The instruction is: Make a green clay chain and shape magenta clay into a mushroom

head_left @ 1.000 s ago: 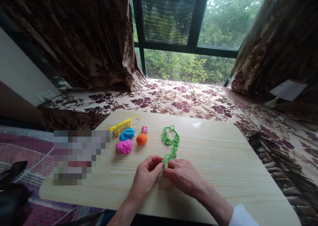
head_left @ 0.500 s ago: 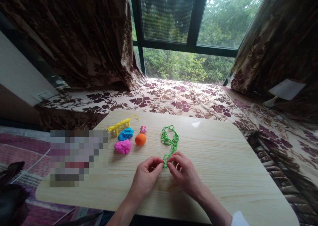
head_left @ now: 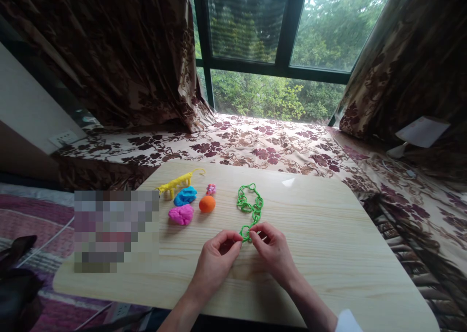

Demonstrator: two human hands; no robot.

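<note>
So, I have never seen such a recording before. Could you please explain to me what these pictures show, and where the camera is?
There is no robot here, only a person working with two bare hands. All the pictures come from one camera worn on the head, looking forward and down, so the forearms enter from the bottom edge.

The left hand and the right hand pinch the near end of a green chain, whose links lie on a pale wooden table. Left of the chain are an orange ball, a small pink piece, a blue lump, a magenta lump and a yellow four-legged figure. One patch at the left is blurred into squares, so I cannot tell what it hides.
</note>
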